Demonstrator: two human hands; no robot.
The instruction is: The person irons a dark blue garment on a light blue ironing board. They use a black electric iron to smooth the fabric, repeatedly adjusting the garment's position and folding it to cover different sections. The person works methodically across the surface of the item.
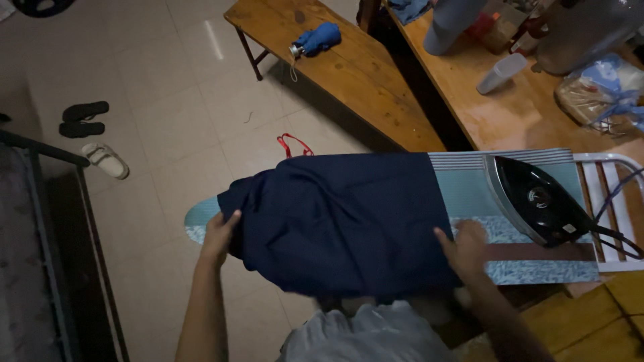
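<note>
Head view, dim room. A navy blue garment (342,221) lies spread across an ironing board (469,194) with a teal patterned cover, draped over the near edge and reaching toward the narrow end at the person's left. Left hand (220,234) grips the bunched cloth at that narrow end, fingers curled over the fabric edge. Right hand (466,245) rests on the garment's other edge near mid-board, palm down; motion blur, so cannot tell whether it pinches the cloth or merely presses it flat. A black electric iron (540,201) is parked on the board's wide end, beside the white metal rest (614,194), well apart from both hands, its cord (620,234) trailing off to the right. Judgement on progress: the garment is laid out but soft folds and wrinkles show across its middle, and the iron stands untouched, so the positioning looks largely done and the pressing itself appears not yet begun on this face. Around: a wooden bench (362,74) carrying a folded blue umbrella (316,39), a wooden table (510,114) with a white plastic cup (502,72), black sandals (84,119) on the tiled floor.
</note>
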